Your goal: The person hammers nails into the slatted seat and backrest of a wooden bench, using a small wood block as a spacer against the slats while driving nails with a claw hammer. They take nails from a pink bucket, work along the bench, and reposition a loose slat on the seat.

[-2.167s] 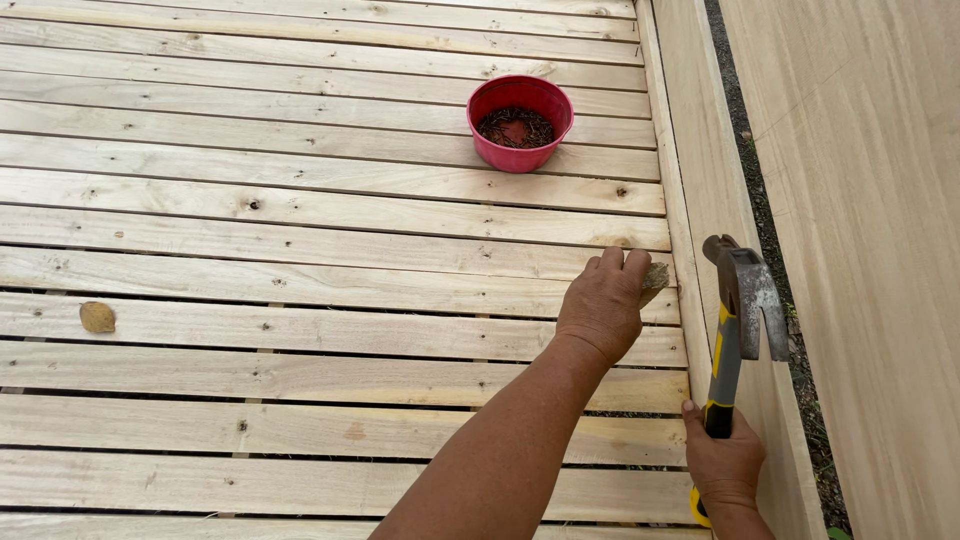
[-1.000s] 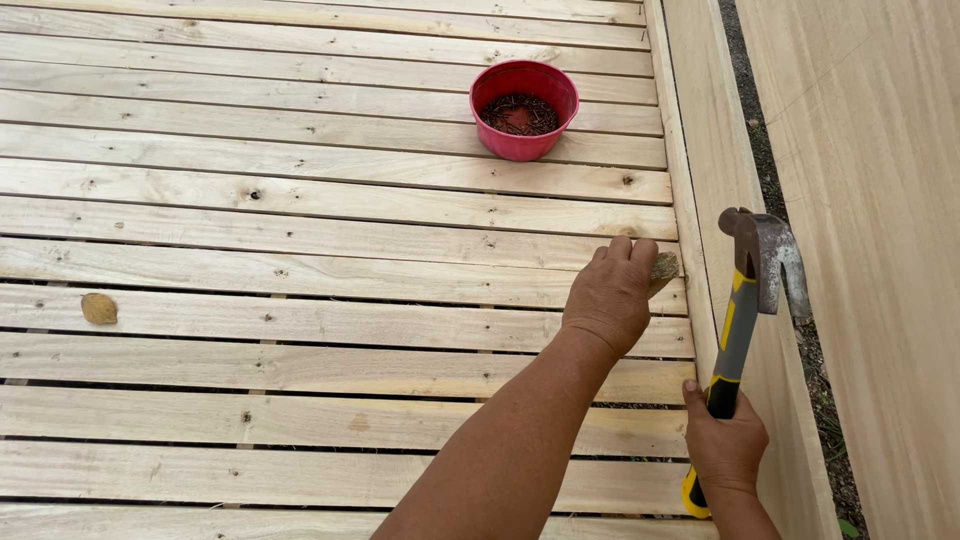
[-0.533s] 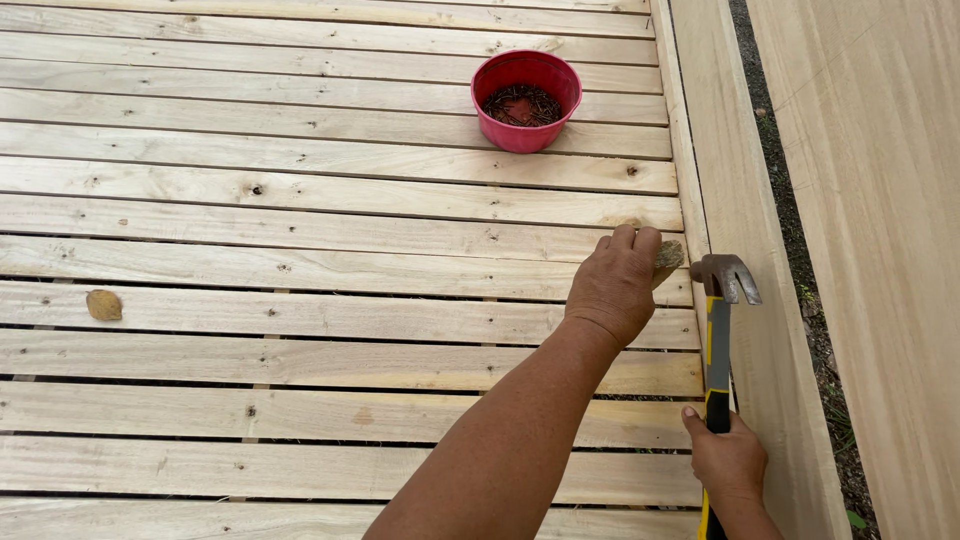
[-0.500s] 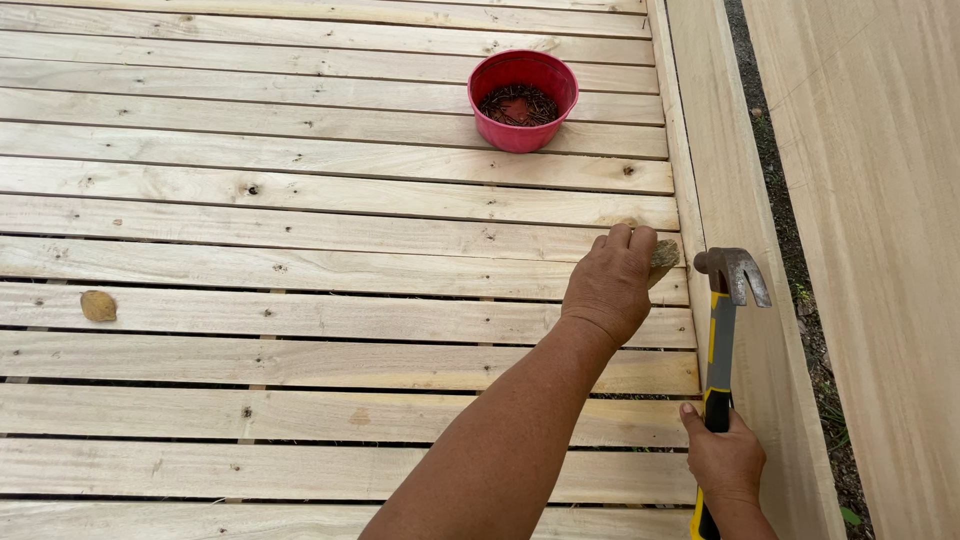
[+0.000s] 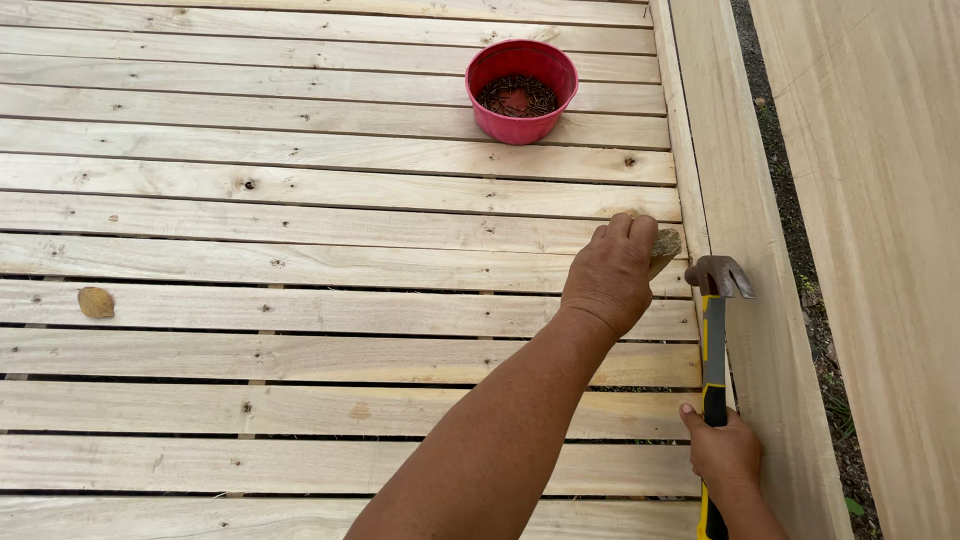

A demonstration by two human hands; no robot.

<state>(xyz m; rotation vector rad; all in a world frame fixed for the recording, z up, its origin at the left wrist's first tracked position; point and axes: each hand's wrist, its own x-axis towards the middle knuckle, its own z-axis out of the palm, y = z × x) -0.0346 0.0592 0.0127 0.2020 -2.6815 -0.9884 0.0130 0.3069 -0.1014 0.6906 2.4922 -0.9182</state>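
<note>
Pale slats [image 5: 300, 210] — red bowl [image 5: 521, 92] far; left hand [image 5: 612, 275] pinches something small; right hand [image 5: 724, 450] grips hammer [image 5: 712, 330].

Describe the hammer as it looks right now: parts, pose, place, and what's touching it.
The hammer is a claw hammer with a dark, worn metal head and a yellow-and-black handle. It lies nearly upright in the view, head away from the person, at the slatted deck's right edge beside the side board. The right hand grips the lower handle; the left hand rests close beside the head.

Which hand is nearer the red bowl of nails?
Left. The left hand rests on the slats a few boards below the red bowl; the right hand grips the hammer handle farther down, by the side board.
</note>
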